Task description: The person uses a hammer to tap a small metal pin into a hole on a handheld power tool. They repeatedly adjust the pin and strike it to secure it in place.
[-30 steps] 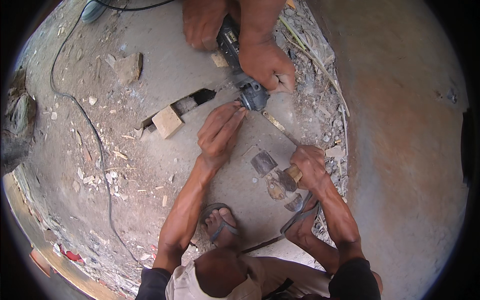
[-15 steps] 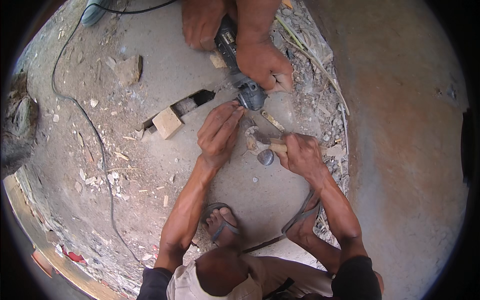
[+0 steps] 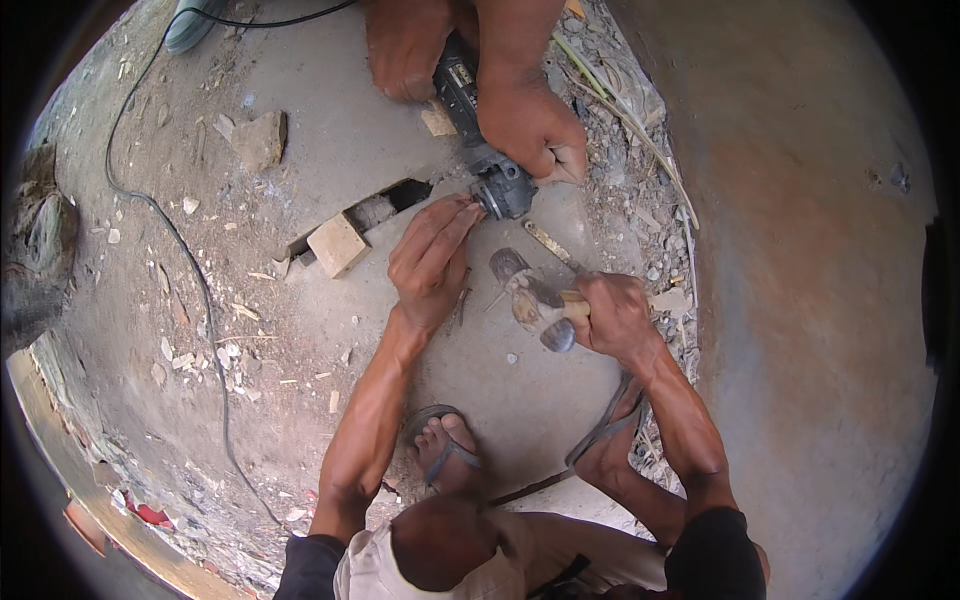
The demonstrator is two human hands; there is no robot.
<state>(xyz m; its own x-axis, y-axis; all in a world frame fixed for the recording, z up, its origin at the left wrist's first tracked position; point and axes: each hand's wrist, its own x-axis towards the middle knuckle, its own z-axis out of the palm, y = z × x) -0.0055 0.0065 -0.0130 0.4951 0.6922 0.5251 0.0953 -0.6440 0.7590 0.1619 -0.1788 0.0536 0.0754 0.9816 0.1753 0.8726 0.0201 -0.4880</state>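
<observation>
My right hand (image 3: 614, 315) grips the wooden handle of a hammer. The worn metal hammer head (image 3: 533, 300) hangs above the concrete, apart from the grinder. My left hand (image 3: 430, 262) is closed, its fingertips pinched together at the round metal spindle end of a black angle grinder (image 3: 503, 190). What the fingers pinch, if anything, is hidden; a thin dark piece shows below the palm. Another person's hands hold the grinder down: one hand (image 3: 410, 55) beside its body, the other hand (image 3: 535, 125) near its head.
A squared wood block (image 3: 338, 245) sits over a slot cut in the concrete. A flat strip (image 3: 553, 245) lies beside the hammer. A black cord (image 3: 165, 205) runs down the left, past a stone (image 3: 260, 140) and wood chips. Rubble (image 3: 650, 190) lines the right edge.
The hammer head has shifted right and slightly nearer to me, away from the grinder. My left hand has moved slightly left, its fingertips still at the spindle end. The grinder has barely moved.
</observation>
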